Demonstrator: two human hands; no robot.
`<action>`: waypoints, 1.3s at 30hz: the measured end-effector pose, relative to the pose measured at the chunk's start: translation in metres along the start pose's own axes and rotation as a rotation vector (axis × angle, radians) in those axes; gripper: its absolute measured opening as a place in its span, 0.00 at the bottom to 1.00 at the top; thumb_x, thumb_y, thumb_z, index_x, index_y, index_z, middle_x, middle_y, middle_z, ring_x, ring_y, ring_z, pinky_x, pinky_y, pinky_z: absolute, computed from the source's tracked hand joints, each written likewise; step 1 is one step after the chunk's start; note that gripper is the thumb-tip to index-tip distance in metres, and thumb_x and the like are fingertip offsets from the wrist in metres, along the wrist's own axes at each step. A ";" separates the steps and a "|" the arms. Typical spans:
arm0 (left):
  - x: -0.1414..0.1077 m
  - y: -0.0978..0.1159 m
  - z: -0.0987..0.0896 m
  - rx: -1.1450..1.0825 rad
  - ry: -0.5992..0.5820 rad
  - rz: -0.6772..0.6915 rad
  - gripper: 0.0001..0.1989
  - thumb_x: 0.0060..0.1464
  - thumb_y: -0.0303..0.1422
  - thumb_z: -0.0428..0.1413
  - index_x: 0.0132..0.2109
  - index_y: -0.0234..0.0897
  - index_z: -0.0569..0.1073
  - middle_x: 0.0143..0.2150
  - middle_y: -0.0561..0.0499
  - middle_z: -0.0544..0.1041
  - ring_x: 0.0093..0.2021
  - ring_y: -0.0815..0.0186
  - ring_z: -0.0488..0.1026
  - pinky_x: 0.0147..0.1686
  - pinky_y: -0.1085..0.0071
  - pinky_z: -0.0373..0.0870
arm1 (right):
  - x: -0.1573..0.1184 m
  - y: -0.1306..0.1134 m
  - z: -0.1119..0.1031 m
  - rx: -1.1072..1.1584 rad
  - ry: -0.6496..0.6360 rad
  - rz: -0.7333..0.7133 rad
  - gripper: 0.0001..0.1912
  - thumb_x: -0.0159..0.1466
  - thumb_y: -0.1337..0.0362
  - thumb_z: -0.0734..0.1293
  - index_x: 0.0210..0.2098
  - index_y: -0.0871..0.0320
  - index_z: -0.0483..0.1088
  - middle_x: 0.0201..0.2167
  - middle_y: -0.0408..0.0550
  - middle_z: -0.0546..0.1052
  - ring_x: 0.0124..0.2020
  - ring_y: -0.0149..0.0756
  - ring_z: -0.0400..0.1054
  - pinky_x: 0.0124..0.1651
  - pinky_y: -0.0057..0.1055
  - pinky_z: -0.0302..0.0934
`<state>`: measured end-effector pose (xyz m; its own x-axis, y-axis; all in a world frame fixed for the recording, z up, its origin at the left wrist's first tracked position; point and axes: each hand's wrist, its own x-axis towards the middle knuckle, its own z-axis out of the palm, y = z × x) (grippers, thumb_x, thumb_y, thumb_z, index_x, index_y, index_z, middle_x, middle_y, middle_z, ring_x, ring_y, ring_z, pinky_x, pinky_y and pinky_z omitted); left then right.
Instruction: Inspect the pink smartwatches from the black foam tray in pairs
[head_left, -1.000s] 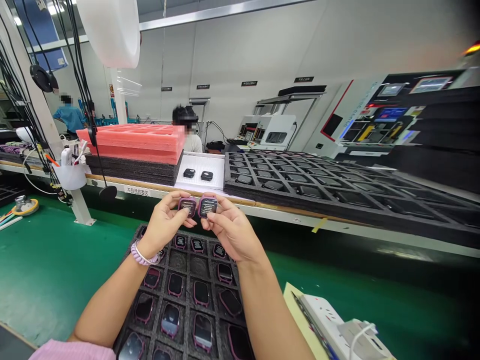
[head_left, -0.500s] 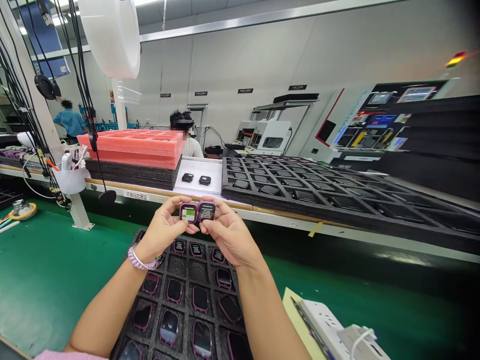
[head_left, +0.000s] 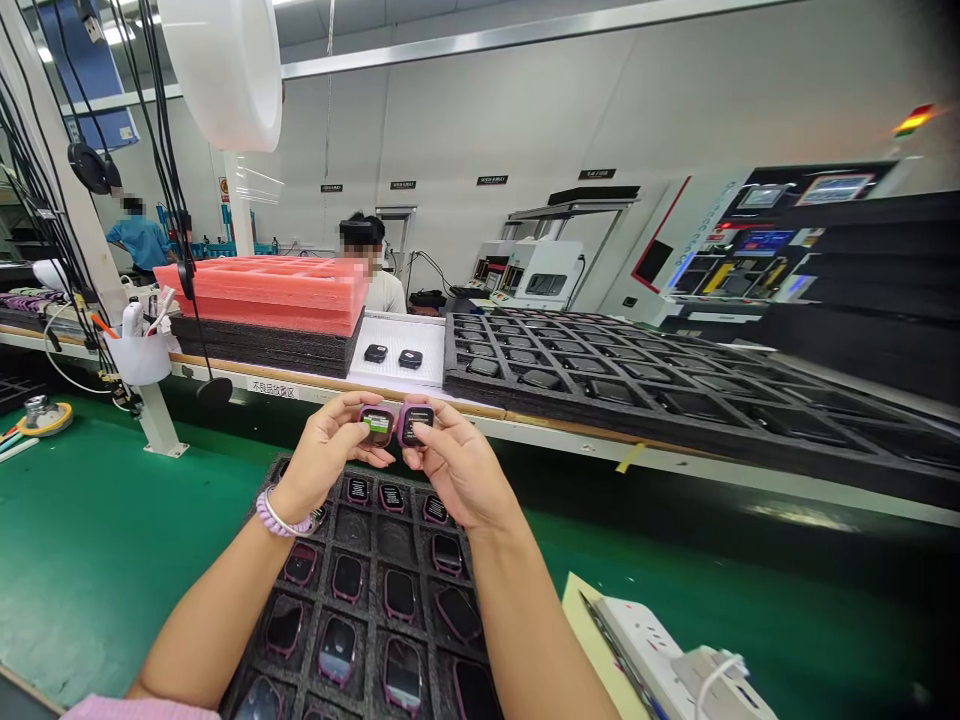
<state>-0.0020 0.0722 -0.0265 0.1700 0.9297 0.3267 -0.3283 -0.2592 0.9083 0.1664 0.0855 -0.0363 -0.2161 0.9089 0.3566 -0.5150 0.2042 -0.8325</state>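
My left hand (head_left: 330, 446) holds a purple-framed watch (head_left: 377, 428) with a green and white patch on its lit screen, the thumb lying on the glass. Beside it, my right hand (head_left: 459, 462) grips a second purple-framed watch (head_left: 412, 426) showing pale text on black, partly covered by the thumb. The two watches are side by side above the far edge of a black foam tray (head_left: 373, 616). Several purple-framed watches, such as a dark one (head_left: 400, 595), lie in its compartments; two compartments near the far side hold none.
On the shelf ahead are pink foam trays (head_left: 262, 295), a white tray (head_left: 396, 378) with two black pieces, and a large black tray (head_left: 570, 398). A power strip (head_left: 645, 640) lies at lower right. A pen cup (head_left: 141, 360) and hanging cables (head_left: 161, 130) are left.
Both thumbs have moved onto the watch screens. The right watch has shifted slightly right, and less of its text shows.
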 end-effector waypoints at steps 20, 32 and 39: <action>-0.001 0.002 0.000 0.025 0.006 0.017 0.21 0.48 0.30 0.59 0.52 0.35 0.71 0.41 0.49 0.78 0.28 0.66 0.80 0.32 0.74 0.80 | -0.004 -0.003 -0.002 -0.067 -0.064 0.009 0.23 0.54 0.67 0.76 0.50 0.54 0.73 0.31 0.42 0.74 0.27 0.31 0.67 0.33 0.29 0.64; 0.000 0.000 0.001 0.074 0.010 0.024 0.21 0.48 0.29 0.57 0.52 0.35 0.70 0.44 0.47 0.78 0.29 0.67 0.80 0.32 0.73 0.80 | -0.001 0.002 0.000 -0.116 -0.001 -0.019 0.22 0.55 0.61 0.78 0.47 0.56 0.72 0.29 0.41 0.72 0.25 0.30 0.65 0.28 0.27 0.59; 0.000 -0.004 0.000 0.074 0.001 0.041 0.21 0.47 0.27 0.55 0.52 0.35 0.71 0.45 0.47 0.78 0.29 0.67 0.80 0.33 0.72 0.81 | -0.001 0.001 0.000 -0.151 -0.003 -0.032 0.25 0.53 0.62 0.79 0.48 0.55 0.71 0.33 0.43 0.72 0.25 0.30 0.64 0.28 0.28 0.61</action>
<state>-0.0005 0.0735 -0.0296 0.1571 0.9179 0.3643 -0.2656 -0.3160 0.9108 0.1659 0.0850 -0.0375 -0.2048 0.9000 0.3849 -0.3911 0.2852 -0.8750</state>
